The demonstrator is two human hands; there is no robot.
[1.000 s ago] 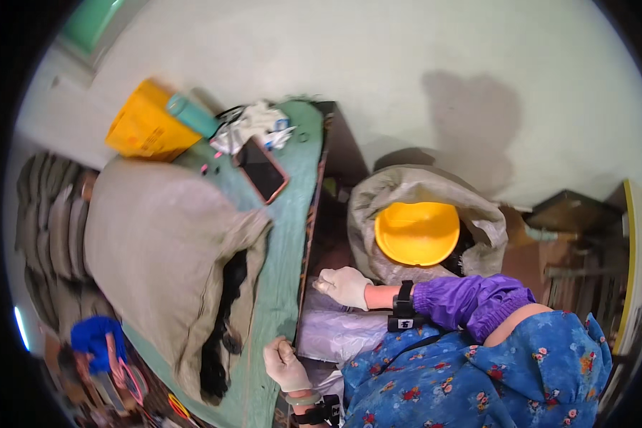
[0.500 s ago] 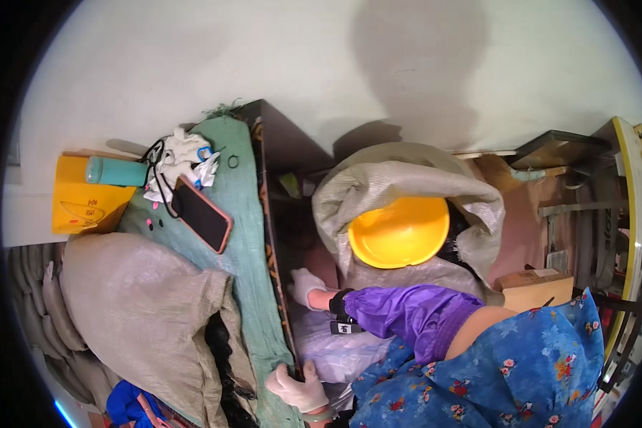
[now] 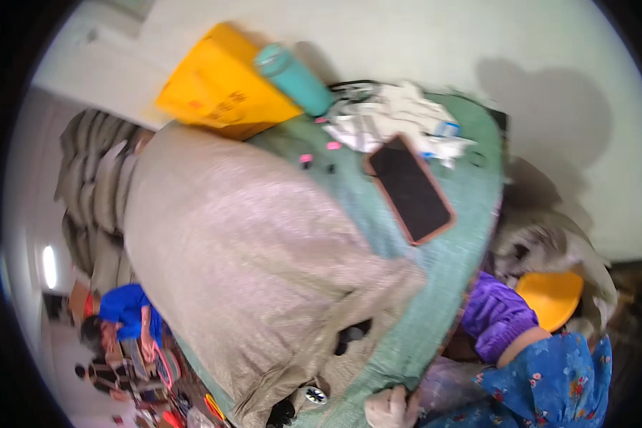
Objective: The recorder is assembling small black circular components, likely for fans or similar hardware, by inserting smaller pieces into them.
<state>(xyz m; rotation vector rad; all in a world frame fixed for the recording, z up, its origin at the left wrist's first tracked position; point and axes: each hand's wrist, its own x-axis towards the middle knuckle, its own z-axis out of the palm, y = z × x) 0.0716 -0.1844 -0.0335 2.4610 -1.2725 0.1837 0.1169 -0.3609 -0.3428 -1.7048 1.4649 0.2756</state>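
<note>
My left hand (image 3: 391, 408), in a pale glove, lies at the near edge of a table covered with green woven cloth (image 3: 442, 314). Its fingers curl closed over that edge. My right arm, in a purple sleeve (image 3: 503, 317), reaches down beyond the table's right side, and its hand is hidden behind the edge. Clear plastic film (image 3: 449, 389) shows beneath the arm. To the left of my left hand, a bulging beige woven sack (image 3: 242, 228) lies on the table, with black items showing at its mouth. A phone in a pink case (image 3: 412, 189) lies farther back.
At the back stand a yellow bag (image 3: 221, 85), a teal bottle (image 3: 296, 80) and crumpled white cloth (image 3: 403, 118). A yellow basin (image 3: 551, 299) sits in an open sack (image 3: 549, 239) at right. At far left are stacked sacks (image 3: 93, 185) and a person in blue (image 3: 125, 314).
The view has swung left, so the table and its sack now fill the middle. My right hand, visible before beside the table, has gone out of sight. My left hand stays at the edge.
</note>
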